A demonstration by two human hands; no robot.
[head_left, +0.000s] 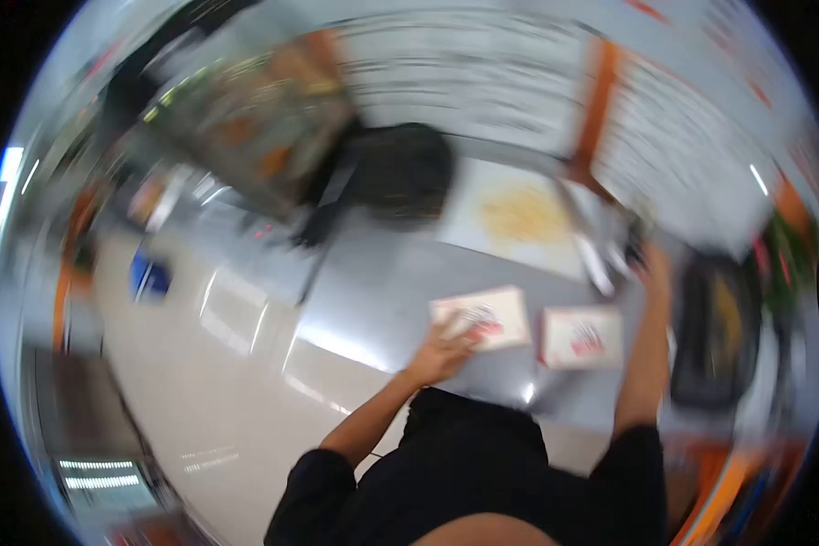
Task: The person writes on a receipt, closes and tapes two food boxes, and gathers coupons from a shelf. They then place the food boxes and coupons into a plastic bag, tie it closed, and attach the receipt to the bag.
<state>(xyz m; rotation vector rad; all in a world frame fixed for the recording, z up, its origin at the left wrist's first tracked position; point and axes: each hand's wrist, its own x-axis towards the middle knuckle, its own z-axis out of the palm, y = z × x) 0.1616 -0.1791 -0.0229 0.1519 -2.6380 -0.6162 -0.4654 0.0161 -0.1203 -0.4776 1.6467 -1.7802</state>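
My left hand (446, 350) is at the left edge of a white box with red print (503, 314), its fingers over the top and side of the box. A second white box with red print (582, 337) lies on the steel counter (364, 273) to the right, apart from the first. My right hand (648, 266) reaches out to the back right, at some small dark items (635, 238) beside a long pale-bladed utensil (594, 264). Blur hides its fingers and whatever they may hold.
A white cutting board (469, 205) with yellowish crumbs or stains lies at the back. Left of it stands a round black appliance (405, 173), near a glass display case (255, 127). A black tray (714, 332) is at the right. Printed sheets (464, 82) cover the wall.
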